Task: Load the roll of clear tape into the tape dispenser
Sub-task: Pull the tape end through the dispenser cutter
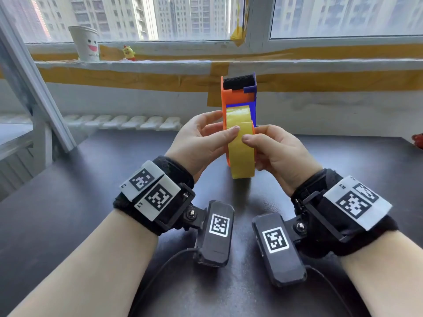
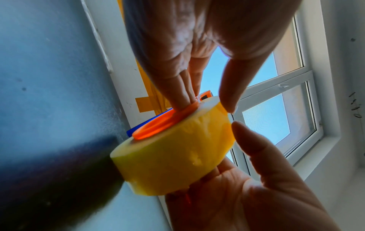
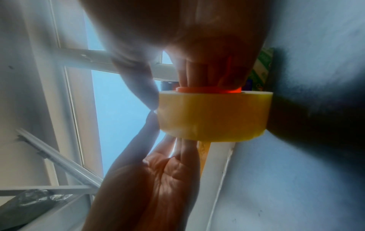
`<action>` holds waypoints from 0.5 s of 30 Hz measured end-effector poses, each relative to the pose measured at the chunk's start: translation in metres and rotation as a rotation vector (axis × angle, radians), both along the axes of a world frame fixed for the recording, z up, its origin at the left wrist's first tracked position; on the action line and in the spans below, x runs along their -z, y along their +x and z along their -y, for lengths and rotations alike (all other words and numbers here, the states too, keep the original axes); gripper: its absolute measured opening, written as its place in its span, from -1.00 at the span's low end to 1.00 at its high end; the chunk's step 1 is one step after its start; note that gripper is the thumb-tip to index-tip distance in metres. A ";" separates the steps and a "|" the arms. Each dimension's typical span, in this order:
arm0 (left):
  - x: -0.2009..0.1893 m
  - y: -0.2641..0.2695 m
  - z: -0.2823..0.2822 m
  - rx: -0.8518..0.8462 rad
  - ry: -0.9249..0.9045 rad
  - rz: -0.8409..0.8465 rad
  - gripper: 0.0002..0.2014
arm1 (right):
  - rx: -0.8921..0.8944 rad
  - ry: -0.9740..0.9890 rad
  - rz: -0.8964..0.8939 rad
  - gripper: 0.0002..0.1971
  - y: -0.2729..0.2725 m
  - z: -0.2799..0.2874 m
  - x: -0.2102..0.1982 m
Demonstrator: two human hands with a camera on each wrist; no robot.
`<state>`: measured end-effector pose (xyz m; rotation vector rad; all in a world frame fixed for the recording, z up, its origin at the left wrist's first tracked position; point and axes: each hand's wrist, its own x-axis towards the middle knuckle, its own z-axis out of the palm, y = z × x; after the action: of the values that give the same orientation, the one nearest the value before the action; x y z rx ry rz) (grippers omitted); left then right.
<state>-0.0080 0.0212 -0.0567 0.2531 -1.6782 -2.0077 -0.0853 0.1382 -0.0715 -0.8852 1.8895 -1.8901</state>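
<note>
Yellowish clear tape roll (image 1: 240, 143), seated in orange-blue tape dispenser (image 1: 238, 94); left hand (image 1: 201, 140) and right hand (image 1: 281, 149) pinch it, apparently. Paper cup (image 1: 85, 43) on windowsill.

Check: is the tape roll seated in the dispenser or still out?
In: the tape roll sits on the dispenser's orange hub, between its side plates.
</note>
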 end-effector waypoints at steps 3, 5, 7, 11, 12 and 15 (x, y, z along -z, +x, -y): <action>-0.002 0.001 0.005 -0.199 -0.174 0.033 -0.47 | 0.010 -0.039 -0.048 -0.96 0.001 0.000 -0.001; -0.005 0.004 0.012 -0.326 -0.318 0.054 -0.49 | 0.048 -0.078 -0.072 -0.88 0.003 -0.001 -0.004; -0.007 0.008 0.017 -0.382 -0.433 0.050 -0.57 | 0.099 -0.104 -0.107 -0.74 0.004 -0.004 -0.009; -0.011 0.013 0.016 -0.262 -0.546 0.059 -0.76 | 0.091 -0.073 -0.201 -0.72 0.010 -0.007 -0.013; -0.012 0.013 0.015 -0.245 -0.566 0.072 -0.80 | 0.085 -0.067 -0.208 -0.72 0.011 -0.008 -0.014; -0.013 0.015 0.013 -0.249 -0.606 0.081 -0.80 | 0.081 -0.052 -0.214 -0.74 0.010 -0.008 -0.013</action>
<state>0.0067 0.0080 -0.0441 0.3069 -2.0959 -1.2545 -0.0751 0.1465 -0.0583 -1.0815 2.0343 -1.9676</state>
